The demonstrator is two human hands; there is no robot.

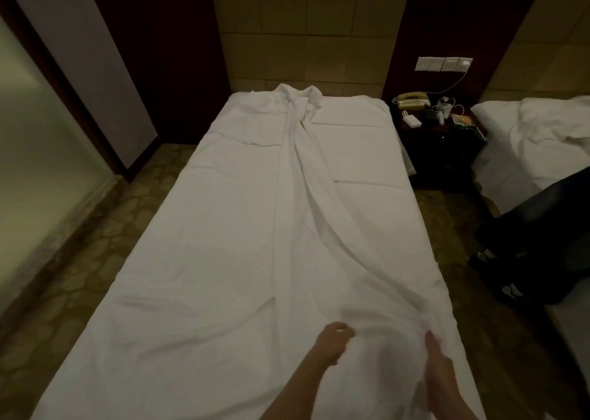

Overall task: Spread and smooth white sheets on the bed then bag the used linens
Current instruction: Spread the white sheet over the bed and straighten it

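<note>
Sheet (303, 202) bunched under fingers (431, 340), bed foot.

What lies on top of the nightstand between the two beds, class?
On the nightstand: a cream corded telephone, a white remote-like device, tangled white cables and a green packet. Smaller items are too dark to identify.

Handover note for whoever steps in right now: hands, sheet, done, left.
Left hand: on the gathered sheet at the foot end, grip unclear.
Right hand: closed on the same sheet.
Top sheet: bunched in a long twisted strip down the middle of the bed, up to the headboard.
Done: base sheet looks laid.
Left: spread and smooth top sheet, bag used linens; no bag in view.
</note>
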